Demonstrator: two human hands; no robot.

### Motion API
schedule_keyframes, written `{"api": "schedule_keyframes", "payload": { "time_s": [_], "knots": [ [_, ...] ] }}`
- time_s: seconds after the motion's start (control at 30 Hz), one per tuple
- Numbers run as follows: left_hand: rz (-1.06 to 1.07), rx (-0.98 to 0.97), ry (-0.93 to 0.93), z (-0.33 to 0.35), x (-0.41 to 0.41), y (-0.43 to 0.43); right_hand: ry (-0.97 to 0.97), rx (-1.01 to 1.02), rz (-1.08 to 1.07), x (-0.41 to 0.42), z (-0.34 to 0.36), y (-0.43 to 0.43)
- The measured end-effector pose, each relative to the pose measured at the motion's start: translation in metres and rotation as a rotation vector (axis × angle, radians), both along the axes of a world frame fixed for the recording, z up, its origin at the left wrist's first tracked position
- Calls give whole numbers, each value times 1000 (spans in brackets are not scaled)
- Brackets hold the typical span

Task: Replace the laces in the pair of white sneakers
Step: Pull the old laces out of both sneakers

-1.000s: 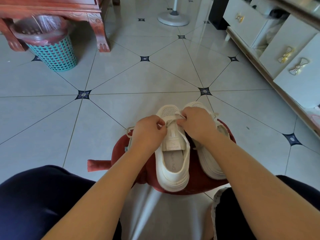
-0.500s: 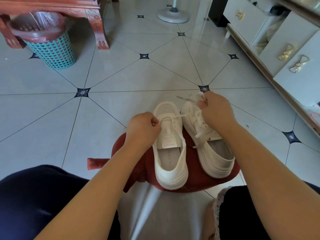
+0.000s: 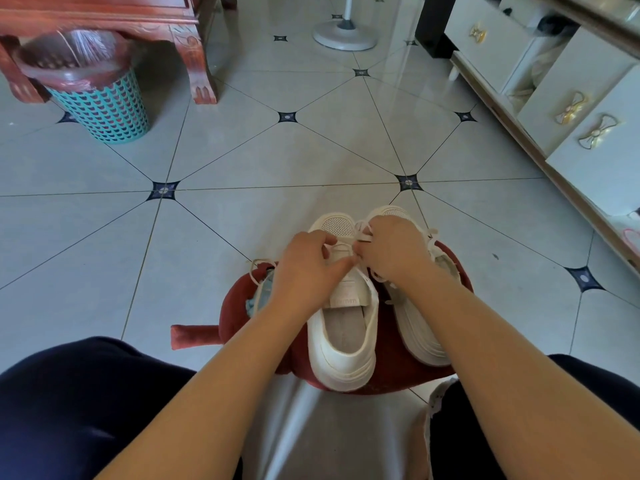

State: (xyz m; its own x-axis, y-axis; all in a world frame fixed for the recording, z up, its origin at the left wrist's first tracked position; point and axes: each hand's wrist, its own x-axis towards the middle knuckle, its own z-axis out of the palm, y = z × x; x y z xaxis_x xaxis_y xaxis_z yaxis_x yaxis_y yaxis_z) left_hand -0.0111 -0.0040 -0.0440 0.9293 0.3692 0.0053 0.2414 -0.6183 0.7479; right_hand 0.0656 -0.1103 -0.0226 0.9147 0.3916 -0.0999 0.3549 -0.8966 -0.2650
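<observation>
light: soft daylight | glare: sheen on floor tiles (image 3: 242,150) | edges: wide-angle bending | focus: sharp

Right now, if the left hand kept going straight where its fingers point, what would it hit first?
Probably the right hand: the left hand points across the tongue of the nearer sneaker toward it, both pinching the lace there. They look almost touching, though depth is unclear.

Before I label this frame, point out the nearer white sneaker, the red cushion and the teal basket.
nearer white sneaker (image 3: 344,330), head view, on its insole.
red cushion (image 3: 391,379), head view, on its bare front edge.
teal basket (image 3: 104,112), head view, on its mesh wall.
</observation>
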Motion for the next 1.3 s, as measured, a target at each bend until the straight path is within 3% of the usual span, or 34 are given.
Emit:
{"api": "schedule_keyframes", "payload": {
  "time_s": [0.1, 0.3, 0.47, 0.67, 0.83, 0.9, 1.1, 1.23, 1.3],
  "knots": [
    [-16, -11, -9, -3, 2, -6, -45, -78, 54, -2, 0, 0],
    [-22, -71, -31, -4, 8, -7, 252, 57, 58, 3, 8, -6],
    [-22, 13, 9, -1, 8, -11, 311, 128, 118, 3, 14, -10],
    [32, 7, 30, 1, 9, -14, -73, -90, 118, 3, 14, -13],
    [87, -38, 40, -1, 6, -6, -344, 125, -177, 27, 42, -52],
    [78, -57, 40, -3, 5, -6, -269, 195, -123, 31, 48, -55],
    [64, -40, 5, -6, 9, -12, 70, 117, 119, 9, 11, -23],
    [71, -27, -10, -10, 9, -12, 71, 148, 111, 1, -1, -8],
    [69, -13, -14, -11, 9, -11, 19, 68, 114, -1, -4, -4]
  ]
}}
